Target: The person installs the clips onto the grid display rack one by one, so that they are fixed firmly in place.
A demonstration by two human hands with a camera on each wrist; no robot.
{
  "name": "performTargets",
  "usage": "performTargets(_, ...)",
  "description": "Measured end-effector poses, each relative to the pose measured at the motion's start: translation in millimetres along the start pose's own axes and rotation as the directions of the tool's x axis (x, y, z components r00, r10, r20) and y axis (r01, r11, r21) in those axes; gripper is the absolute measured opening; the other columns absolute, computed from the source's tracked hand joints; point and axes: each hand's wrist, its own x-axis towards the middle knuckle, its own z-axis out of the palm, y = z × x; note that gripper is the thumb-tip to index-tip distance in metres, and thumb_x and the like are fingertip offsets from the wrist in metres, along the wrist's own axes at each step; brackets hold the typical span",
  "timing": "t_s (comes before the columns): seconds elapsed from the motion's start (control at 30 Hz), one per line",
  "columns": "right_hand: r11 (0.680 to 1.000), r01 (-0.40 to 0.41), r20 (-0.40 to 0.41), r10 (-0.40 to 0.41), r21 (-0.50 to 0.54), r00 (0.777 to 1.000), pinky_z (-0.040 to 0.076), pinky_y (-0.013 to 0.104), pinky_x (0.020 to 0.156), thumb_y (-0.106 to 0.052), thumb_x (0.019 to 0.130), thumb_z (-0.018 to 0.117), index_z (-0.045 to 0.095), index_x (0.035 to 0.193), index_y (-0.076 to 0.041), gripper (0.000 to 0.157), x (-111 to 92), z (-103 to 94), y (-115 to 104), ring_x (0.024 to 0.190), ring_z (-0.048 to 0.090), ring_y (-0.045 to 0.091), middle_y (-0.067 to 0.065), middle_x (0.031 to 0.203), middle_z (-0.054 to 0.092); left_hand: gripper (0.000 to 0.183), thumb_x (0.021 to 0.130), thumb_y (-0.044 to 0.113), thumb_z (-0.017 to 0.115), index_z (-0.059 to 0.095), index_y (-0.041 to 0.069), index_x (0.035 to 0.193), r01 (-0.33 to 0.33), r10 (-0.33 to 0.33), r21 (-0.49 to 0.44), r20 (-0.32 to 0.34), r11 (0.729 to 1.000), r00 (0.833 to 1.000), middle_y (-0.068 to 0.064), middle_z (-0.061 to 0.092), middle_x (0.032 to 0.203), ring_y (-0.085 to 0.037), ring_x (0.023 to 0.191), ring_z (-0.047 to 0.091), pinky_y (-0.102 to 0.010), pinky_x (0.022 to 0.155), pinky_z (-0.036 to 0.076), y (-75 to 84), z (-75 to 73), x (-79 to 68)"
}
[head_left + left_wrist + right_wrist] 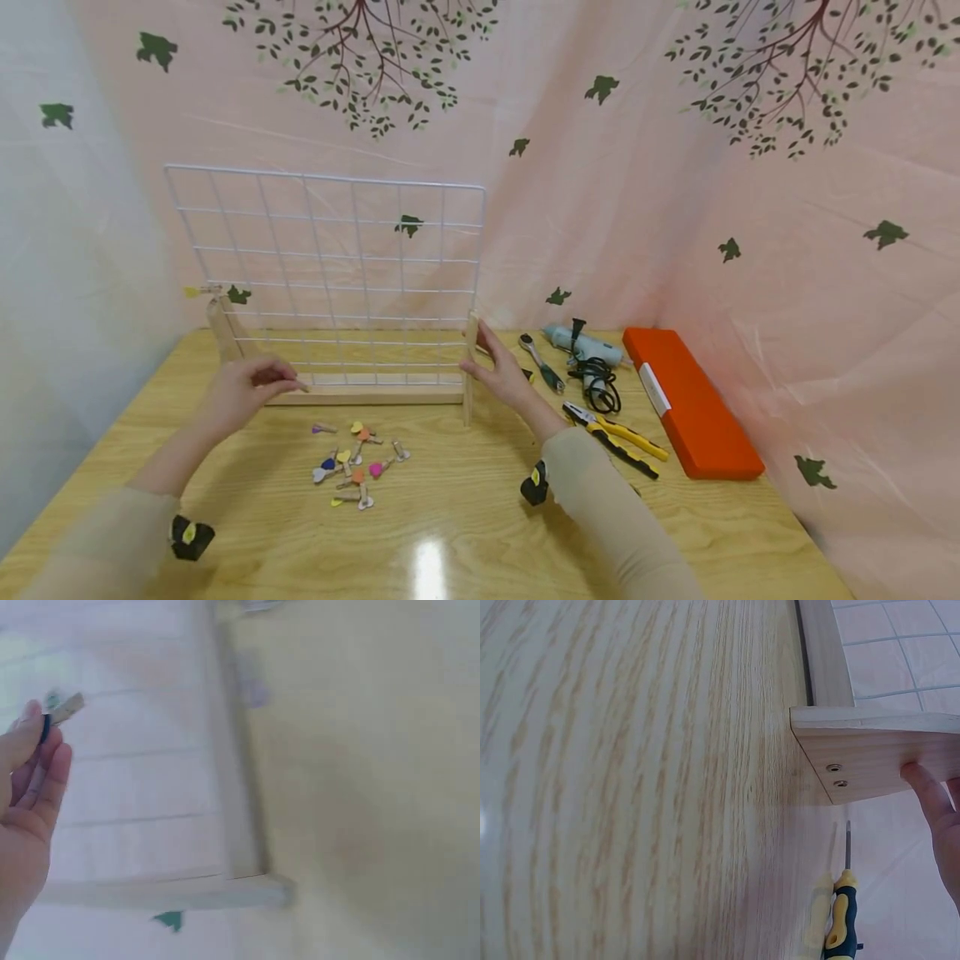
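- Head view: my L hand (243, 392) pinches a small wooden peg (69, 709) btwn thumb & fingertips, near the wooden base bar (367, 399).
- My R hand (506, 379) is at the R post (469, 400), thumb & fingers spread apart, touching its outer face; can't tell if the hands' grip there is firm.
- Wire grid (352, 180) stands up btwn posts; yellow-ended peg (197, 292) by top of L post (222, 331).
- Loose pegs (358, 476) lie on the worktop (262, 525) btwn my arms.
- Off R: glue gun (588, 346) w/ cord, pliers (615, 437), red box (693, 408).
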Motion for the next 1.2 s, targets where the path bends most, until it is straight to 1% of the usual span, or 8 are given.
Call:
performTargets(0.17, 1.000, -0.008, -0.005, 0.008, 0.000, 1.000, 0.025, 0.049, 0.102, -0.017, 0.085, 0.060, 0.012, 0.143, -0.018, 0.076, 1, 0.5, 7, 0.128, 0.032, 0.025, 0.013, 0.138, 0.038, 0.017, 0.079, 0.010, 0.066, 0.065, -0.002, 0.091, 0.166, -0.245, -0.274, -0.288, 0.947, 0.926, 0.015, 0.066, 0.080, 0.002, 0.069, 0.056, -0.009, 0.059, 0.043, 15.7, -46.8, 23.2)
performTargets(0.3, 1.000, -0.024, -0.010, 0.024, 0.004, 1.000, 0.025, 0.047, 0.103, -0.013, 0.084, 0.060, 0.013, 0.143, -0.015, 0.076, 0, -0.8, 2, 0.128, 0.032, 0.026, 0.011, 0.138, 0.039, 0.024, 0.066, 0.008, 0.076, 0.069, -0.003, 0.086, 0.168, -0.485, -0.565, -0.475, 0.808, 0.734, 0.009, 0.068, 0.073, -0.003, 0.074, 0.052, -0.007, 0.059, 0.037, 24.7, -81.5, 43.1)
performTargets(0.4, 1.000, -0.020, -0.010, 0.020, -0.007, 1.000, 0.025, 0.046, 0.103, -0.013, 0.084, 0.060, 0.013, 0.143, -0.014, 0.075, -1, -2.4, -2, 0.128, 0.033, 0.026, 0.011, 0.138, 0.039, 0.036, 0.052, 0.015, 0.083, 0.071, 0.002, 0.083, 0.159, -0.685, -0.759, -0.449, 0.631, 0.574, 0.006, 0.066, 0.070, -0.004, 0.076, 0.049, -0.011, 0.052, 0.031, 22.8, -101.6, 54.0)
performTargets(0.53, 1.000, -0.014, -0.005, 0.013, -0.015, 1.000, 0.027, 0.047, 0.101, -0.014, 0.085, 0.060, 0.013, 0.143, -0.014, 0.075, -1, -2.9, -3, 0.128, 0.032, 0.027, 0.011, 0.138, 0.038, 0.046, 0.043, 0.018, 0.086, 0.071, 0.005, 0.084, 0.111, -0.805, -0.869, -0.390, 0.482, 0.446, 0.003, 0.065, 0.074, -0.003, 0.075, 0.056, -0.013, 0.057, 0.039, 13.3, -114.7, 61.3)
performTargets(0.67, 1.000, -0.015, -0.008, 0.015, -0.016, 1.000, 0.028, 0.047, 0.101, -0.019, 0.084, 0.060, 0.012, 0.143, -0.020, 0.076, 3, -0.5, 12, 0.128, 0.033, 0.025, 0.010, 0.138, 0.038, 0.047, 0.043, 0.016, 0.086, 0.070, 0.005, 0.086, 0.070, -0.837, -0.899, -0.370, 0.431, 0.403, 0.002, 0.065, 0.075, -0.007, 0.075, 0.063, -0.014, 0.079, 0.043, 4.1, -115.7, 66.1)
performTargets(0.9, 0.998, -0.049, -0.015, 0.049, -0.031, 0.999, 0.026, 0.044, 0.103, -0.027, 0.084, 0.060, 0.010, 0.144, -0.020, 0.078, 6, 3.5, 27, 0.129, 0.032, 0.021, 0.005, 0.139, 0.037, 0.045, 0.044, 0.019, 0.085, 0.070, 0.007, 0.085, 0.102, -0.834, -0.888, -0.373, 0.448, 0.407, 0.002, 0.065, 0.075, -0.007, 0.073, 0.062, -0.017, 0.076, 0.044, -3.9, -102.4, 78.6)
performTargets(1.1, 0.999, -0.030, -0.007, 0.030, -0.019, 1.000, 0.025, 0.048, 0.102, -0.014, 0.085, 0.060, 0.012, 0.143, -0.010, 0.076, 1, 1.2, 4, 0.128, 0.033, 0.029, 0.016, 0.138, 0.037, 0.048, 0.049, 0.033, 0.079, 0.069, 0.015, 0.093, 0.234, -0.803, -0.811, -0.404, 0.536, 0.438, 0.010, 0.058, 0.085, -0.003, 0.073, 0.043, -0.014, 0.056, 0.032, -3.9, -95.9, 74.2)
performTargets(1.2, 0.999, -0.036, -0.003, 0.036, -0.021, 0.999, 0.025, 0.048, 0.102, -0.012, 0.085, 0.059, 0.012, 0.143, -0.007, 0.075, -1, -0.2, -5, 0.127, 0.033, 0.030, 0.017, 0.137, 0.037, 0.048, 0.055, 0.038, 0.076, 0.068, 0.020, 0.099, 0.321, -0.746, -0.697, -0.467, 0.641, 0.474, 0.012, 0.049, 0.086, -0.003, 0.072, 0.038, -0.017, 0.057, 0.029, 0.8, -89.7, 67.9)
